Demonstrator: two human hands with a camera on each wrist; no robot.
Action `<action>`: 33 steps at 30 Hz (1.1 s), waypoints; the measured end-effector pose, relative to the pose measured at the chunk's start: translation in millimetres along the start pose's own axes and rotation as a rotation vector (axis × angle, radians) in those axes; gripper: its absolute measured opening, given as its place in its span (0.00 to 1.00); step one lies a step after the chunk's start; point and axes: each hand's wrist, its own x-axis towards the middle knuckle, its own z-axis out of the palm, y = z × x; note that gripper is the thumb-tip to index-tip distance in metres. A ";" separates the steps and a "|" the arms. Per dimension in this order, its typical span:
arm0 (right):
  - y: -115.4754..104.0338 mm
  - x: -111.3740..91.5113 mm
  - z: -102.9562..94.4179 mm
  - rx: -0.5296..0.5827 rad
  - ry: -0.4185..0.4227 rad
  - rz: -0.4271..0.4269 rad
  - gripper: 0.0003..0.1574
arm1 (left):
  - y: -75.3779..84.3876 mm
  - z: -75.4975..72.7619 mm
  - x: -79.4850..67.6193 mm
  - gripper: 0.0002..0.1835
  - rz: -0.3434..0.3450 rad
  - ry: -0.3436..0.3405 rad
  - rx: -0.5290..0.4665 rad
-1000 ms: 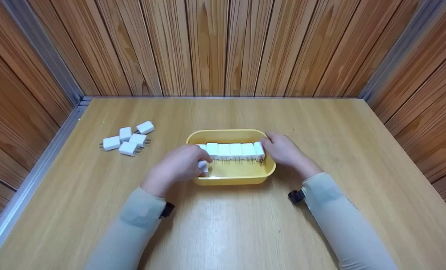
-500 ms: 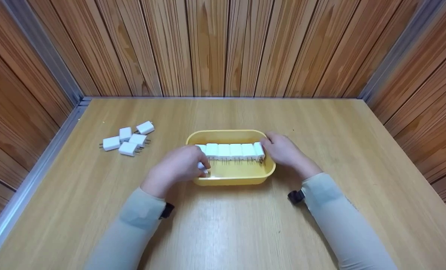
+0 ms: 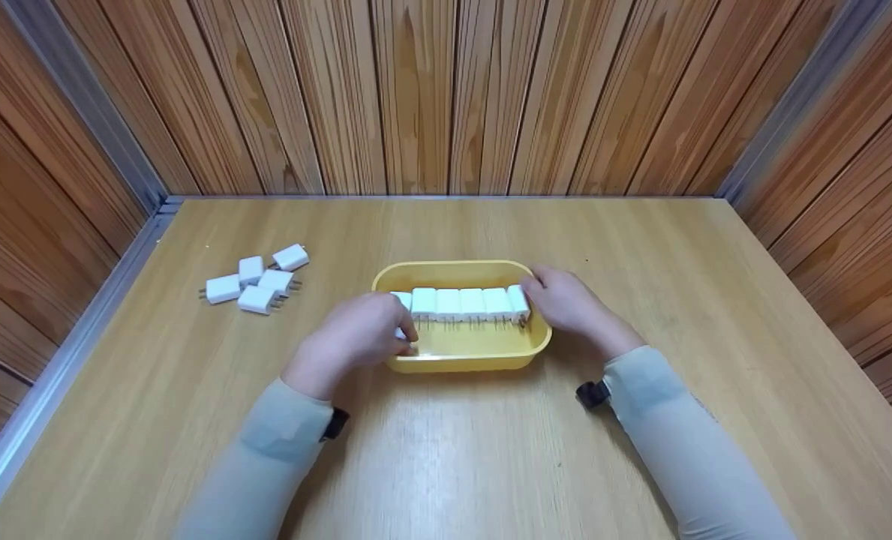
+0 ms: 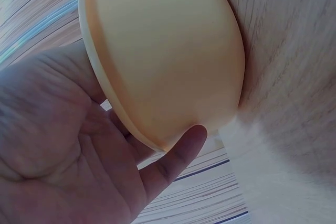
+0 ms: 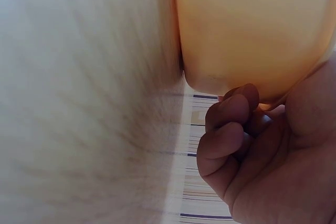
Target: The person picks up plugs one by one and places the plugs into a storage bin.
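A yellow plastic basin [image 3: 464, 364] stands mid-table with white charger plugs [image 3: 461, 302] lined up side by side inside, prongs facing the near side. At its left end my left hand [image 3: 355, 334] reaches over the rim and pinches another white charger plug [image 3: 400, 333], mostly covered by the fingers. In the left wrist view, one finger of the left hand [image 4: 79, 140] lies against the outside of the basin wall [image 4: 168, 51]. My right hand [image 3: 569, 304] grips the basin's right end, fingers curled beneath the rim in the right wrist view, thumb inside by the last plug.
Several loose white charger plugs [image 3: 254, 281] lie in a cluster on the wooden table [image 3: 453, 450], left of the basin. Wood-panelled walls [image 3: 446, 97] rise at the back and both sides, with metal trim [image 3: 100, 105] in the corners.
The left hand's fingers have shifted slightly within the basin's left end, and less of the pinched charger plug shows. The right hand has stayed on the basin.
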 end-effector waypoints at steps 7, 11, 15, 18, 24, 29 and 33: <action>1.0 -0.2 -1.3 -0.003 -0.002 -0.011 0.30 | 1.6 0.4 -1.4 0.06 -0.005 0.000 -0.012; 1.4 0.2 -1.0 0.001 -0.005 -0.008 0.30 | 0.0 0.7 -0.7 0.06 -0.001 -0.001 -0.027; 1.5 0.7 -0.7 -0.003 -0.005 -0.003 0.30 | 0.2 1.0 -0.2 0.08 -0.012 0.007 -0.017; 1.4 1.0 -0.6 -0.009 -0.002 -0.001 0.30 | 0.8 1.3 -0.1 0.08 -0.012 0.018 -0.001; 1.7 1.4 -0.4 -0.007 0.000 -0.001 0.31 | 1.2 1.8 -1.0 0.08 -0.014 0.030 0.001; 1.7 1.2 0.3 -0.009 0.011 -0.014 0.29 | -2.3 -0.4 -0.7 0.10 0.061 0.066 0.048; 1.4 0.5 0.8 -0.018 0.020 -0.026 0.26 | -9.0 -7.1 -1.5 0.12 0.150 0.124 0.081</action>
